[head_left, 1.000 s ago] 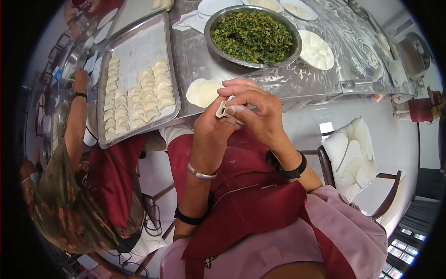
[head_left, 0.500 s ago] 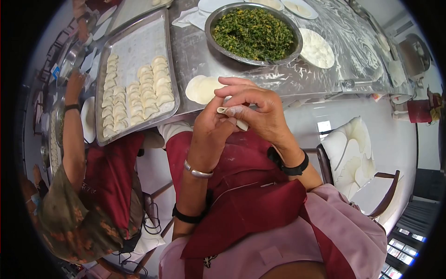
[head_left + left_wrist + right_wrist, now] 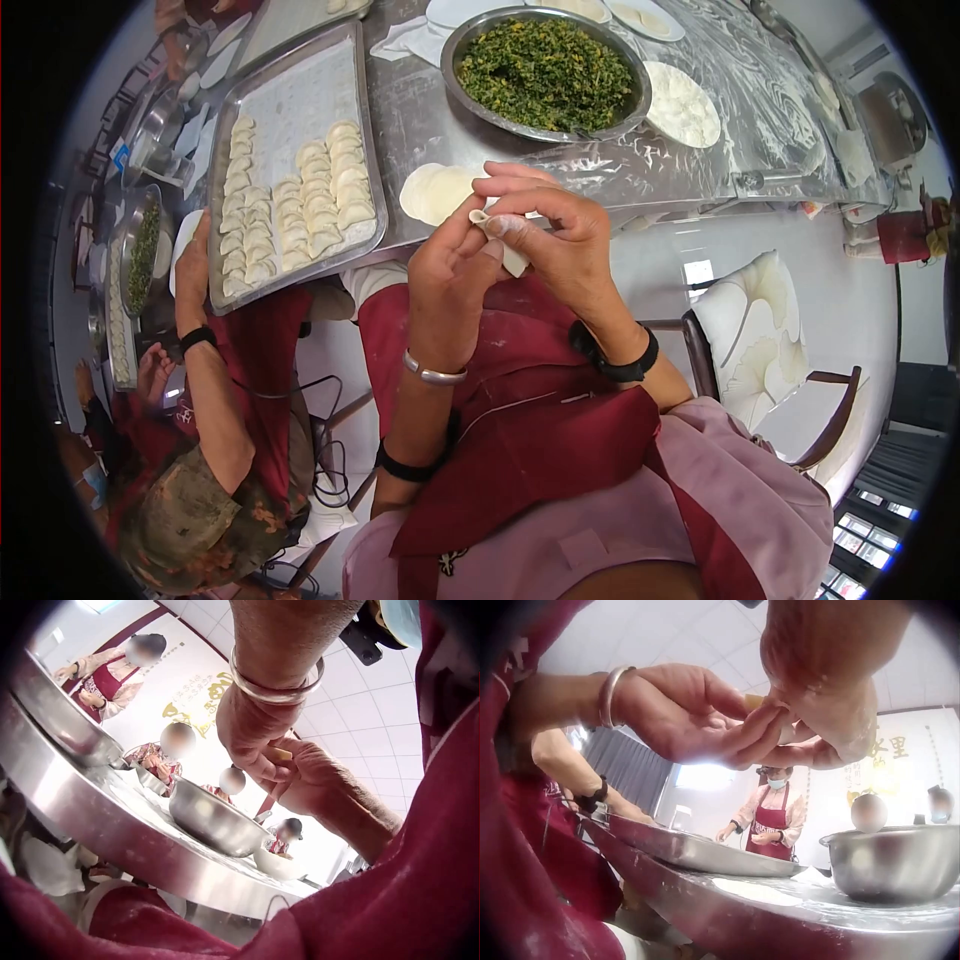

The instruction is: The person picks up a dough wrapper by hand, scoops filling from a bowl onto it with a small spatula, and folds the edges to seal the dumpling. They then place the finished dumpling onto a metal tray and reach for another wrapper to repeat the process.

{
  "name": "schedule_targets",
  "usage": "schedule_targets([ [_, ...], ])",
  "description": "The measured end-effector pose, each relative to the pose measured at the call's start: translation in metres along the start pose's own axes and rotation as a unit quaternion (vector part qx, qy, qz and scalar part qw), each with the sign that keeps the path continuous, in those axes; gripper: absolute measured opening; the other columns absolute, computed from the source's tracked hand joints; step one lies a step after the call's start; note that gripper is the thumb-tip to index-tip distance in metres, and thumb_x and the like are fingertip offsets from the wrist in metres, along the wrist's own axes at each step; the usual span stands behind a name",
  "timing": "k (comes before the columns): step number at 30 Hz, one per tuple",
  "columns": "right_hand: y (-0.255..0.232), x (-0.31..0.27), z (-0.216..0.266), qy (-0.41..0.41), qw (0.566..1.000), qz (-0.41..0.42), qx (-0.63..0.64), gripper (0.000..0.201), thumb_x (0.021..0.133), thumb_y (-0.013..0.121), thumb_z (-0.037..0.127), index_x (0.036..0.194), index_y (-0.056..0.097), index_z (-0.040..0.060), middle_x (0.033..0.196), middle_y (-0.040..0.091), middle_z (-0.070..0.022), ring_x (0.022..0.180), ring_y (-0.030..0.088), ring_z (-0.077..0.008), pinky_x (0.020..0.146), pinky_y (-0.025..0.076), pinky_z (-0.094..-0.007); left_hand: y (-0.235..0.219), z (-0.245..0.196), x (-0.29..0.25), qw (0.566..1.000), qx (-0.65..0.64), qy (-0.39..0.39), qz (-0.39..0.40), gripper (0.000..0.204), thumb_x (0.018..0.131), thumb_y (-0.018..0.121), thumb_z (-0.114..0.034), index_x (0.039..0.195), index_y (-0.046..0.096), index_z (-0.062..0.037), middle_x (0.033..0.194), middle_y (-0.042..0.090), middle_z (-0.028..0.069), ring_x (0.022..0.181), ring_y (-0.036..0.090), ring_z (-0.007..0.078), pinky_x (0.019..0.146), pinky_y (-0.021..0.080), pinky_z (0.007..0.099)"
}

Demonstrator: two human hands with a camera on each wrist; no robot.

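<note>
Above the apron, both hands work on one dumpling (image 3: 514,262), a folded pale wrapper mostly covered by fingers. My left hand (image 3: 445,295) holds it from the left, with the thumb against its side. From the right, my right hand (image 3: 570,240) pinches the rim between thumb and forefinger. In the left wrist view a small edge of the dumpling (image 3: 282,754) shows between the fingers. A stack of round wrappers (image 3: 428,196) lies on the table just beyond the hands. Farther back stands a metal bowl (image 3: 462,92) of chopped green filling (image 3: 550,75).
Left of the hands, a metal tray (image 3: 372,130) carries rows of finished dumplings (image 3: 330,180). Flour (image 3: 682,105) lies right of the bowl. Another person's arm (image 3: 215,400) reaches to the tray's left edge. A chair (image 3: 755,340) stands at the right, below the table edge.
Green filling showed in the wrapper's opening a second ago; now its visible rim is folded together. My hands stay nearly in place. The neighbouring person's arm has come back toward the tray's near-left edge.
</note>
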State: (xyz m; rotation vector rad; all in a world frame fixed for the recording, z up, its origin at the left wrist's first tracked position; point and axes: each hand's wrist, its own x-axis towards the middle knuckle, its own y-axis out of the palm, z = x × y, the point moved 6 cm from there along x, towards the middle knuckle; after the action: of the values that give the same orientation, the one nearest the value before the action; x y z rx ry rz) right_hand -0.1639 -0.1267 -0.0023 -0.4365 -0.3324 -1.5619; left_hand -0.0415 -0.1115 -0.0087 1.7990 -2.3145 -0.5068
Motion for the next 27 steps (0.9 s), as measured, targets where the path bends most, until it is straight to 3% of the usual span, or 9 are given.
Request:
schedule_targets([
  [3,0.0,0.002,0.005,-0.053,0.997,0.027,-0.051,0.015,0.077,0.071,0.002,0.092,0.073,0.0039,0.107,0.071,-0.0105,0.116,0.06,-0.0307,0.095,0.048,-0.0377,0.001,0.005,0.001,0.998,0.048,0.028,0.02,0.04,0.092,0.049,-0.001,0.132,0.048,0.0014,0.108,0.063,0.0045,0.081,0.055,0.0038,0.065,0.041,0.0161],
  [5,0.0,0.002,0.009,-0.081,0.992,0.059,-0.073,0.017,0.077,0.071,0.002,0.093,0.073,0.0039,0.109,0.071,-0.0106,0.118,0.059,-0.0311,0.095,0.048,-0.0377,-0.002,0.006,0.002,0.998,0.044,0.016,0.051,0.042,0.091,0.047,0.001,0.133,0.047,0.0013,0.11,0.063,0.0064,0.084,0.058,0.006,0.066,0.046,0.0178],
  [11,0.0,0.01,0.022,0.028,0.993,0.107,-0.04,0.025,0.073,0.071,0.0,0.098,0.072,0.0032,0.117,0.068,-0.0124,0.127,0.051,-0.0329,0.098,0.046,-0.039,0.0,0.008,0.001,0.997,-0.01,-0.008,0.075,0.041,0.089,0.046,0.004,0.13,0.047,0.0024,0.107,0.063,0.0107,0.095,0.064,0.0156,0.075,0.058,0.0288],
  [12,0.001,0.01,0.023,0.015,0.992,0.12,-0.033,0.025,0.072,0.071,-0.001,0.097,0.072,0.0032,0.117,0.068,-0.0126,0.128,0.051,-0.0327,0.097,0.047,-0.0387,0.0,0.007,0.0,0.996,-0.01,-0.008,0.087,0.041,0.089,0.046,0.005,0.129,0.048,0.0025,0.106,0.062,0.0112,0.097,0.065,0.0171,0.077,0.06,0.0308],
  [17,0.006,0.014,0.025,-0.037,0.986,0.158,-0.031,0.02,0.072,0.071,-0.003,0.09,0.073,0.0017,0.114,0.069,-0.0131,0.128,0.051,-0.0313,0.092,0.05,-0.0371,0.001,-0.001,-0.005,0.997,0.019,-0.007,0.079,0.038,0.088,0.05,0.005,0.126,0.051,0.0028,0.102,0.062,0.0081,0.09,0.062,0.0124,0.075,0.053,0.0246],
  [21,0.009,0.009,0.012,-0.003,0.991,0.128,0.043,0.012,0.073,0.071,-0.003,0.084,0.073,0.0002,0.106,0.071,-0.0127,0.125,0.054,-0.0311,0.09,0.051,-0.0371,0.001,-0.007,-0.008,0.998,0.001,0.003,0.06,0.035,0.087,0.053,0.004,0.122,0.054,0.0023,0.099,0.061,0.0039,0.084,0.057,0.0075,0.071,0.045,0.0207],
  [27,0.012,0.007,0.012,0.001,0.994,0.096,0.053,0.009,0.077,0.073,0.003,0.086,0.075,0.0018,0.105,0.072,-0.012,0.124,0.054,-0.0345,0.094,0.051,-0.0397,-0.011,0.004,-0.005,0.998,-0.025,0.012,0.048,0.032,0.089,0.057,0.001,0.121,0.056,0.002,0.097,0.061,0.0019,0.083,0.056,0.0053,0.07,0.045,0.0199],
])
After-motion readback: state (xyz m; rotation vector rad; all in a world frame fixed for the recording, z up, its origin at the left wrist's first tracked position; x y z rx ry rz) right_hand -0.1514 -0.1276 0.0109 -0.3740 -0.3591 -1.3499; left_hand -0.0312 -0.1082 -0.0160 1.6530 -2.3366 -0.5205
